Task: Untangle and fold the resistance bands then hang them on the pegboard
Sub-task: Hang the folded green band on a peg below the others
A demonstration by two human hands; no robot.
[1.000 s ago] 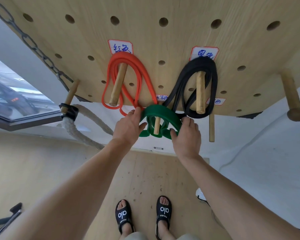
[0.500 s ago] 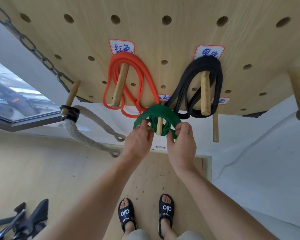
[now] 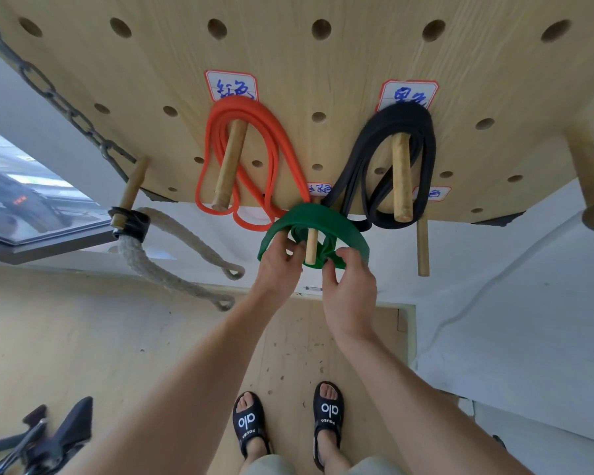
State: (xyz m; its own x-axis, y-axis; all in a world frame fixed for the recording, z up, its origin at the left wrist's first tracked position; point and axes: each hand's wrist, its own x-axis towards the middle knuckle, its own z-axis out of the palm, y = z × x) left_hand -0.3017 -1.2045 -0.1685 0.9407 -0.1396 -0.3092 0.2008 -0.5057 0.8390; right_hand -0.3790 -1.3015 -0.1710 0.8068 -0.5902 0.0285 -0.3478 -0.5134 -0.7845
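A folded green resistance band (image 3: 318, 219) hangs over a short wooden peg (image 3: 311, 246) at the lower edge of the wooden pegboard (image 3: 288, 56). My left hand (image 3: 277, 265) holds the band's left side with fingers curled on it. My right hand (image 3: 348, 286) pinches its bunched lower right part. A folded orange band (image 3: 254, 156) hangs on a peg to the upper left. To the upper right, a black band (image 3: 422, 138) hangs on its own peg. Paper labels sit above the pegs.
A thick rope (image 3: 172, 269) hangs from a peg at the left, below a metal chain (image 3: 48, 94). Bare pegs stick out at right (image 3: 422, 248) and far right (image 3: 590, 186). My sandalled feet stand on the wooden floor (image 3: 288, 354). Dark equipment (image 3: 48, 437) sits bottom left.
Both hands slid down from the top arc of the green band to its lower loops by the peg. The view shifted slightly; the band stays on its peg.
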